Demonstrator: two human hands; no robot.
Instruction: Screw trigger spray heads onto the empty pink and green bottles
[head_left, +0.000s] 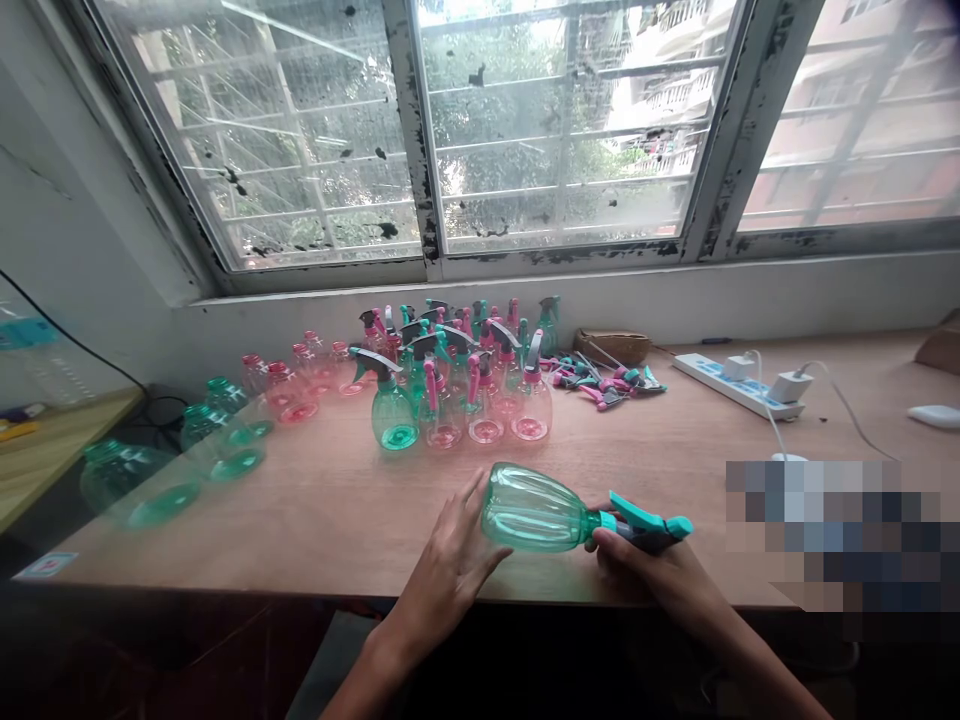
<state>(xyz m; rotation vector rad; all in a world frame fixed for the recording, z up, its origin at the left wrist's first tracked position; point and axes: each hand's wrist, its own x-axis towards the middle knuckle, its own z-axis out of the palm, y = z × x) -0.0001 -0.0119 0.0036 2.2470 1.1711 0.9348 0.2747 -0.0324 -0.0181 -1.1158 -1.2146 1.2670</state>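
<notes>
A clear green spray bottle (536,508) with a teal and black trigger head (651,522) lies sideways in the air above the table's front edge. My right hand (656,570) is closed around its neck and the head. At the bottle's base, my left hand (459,540) cups the end with fingers spread along it. Beyond them stands a group of green and pink spray bottles with trigger heads, among them a green one (395,412) and a pink one (531,405) in the front row.
Loose trigger heads (606,380) lie in a pile before a brown pouch (611,345). Headless pink bottles (289,392) and green bottles (124,480) stand at the left. A white power strip (739,387) with plugs and cables is at the right. A pixelated patch covers the right front.
</notes>
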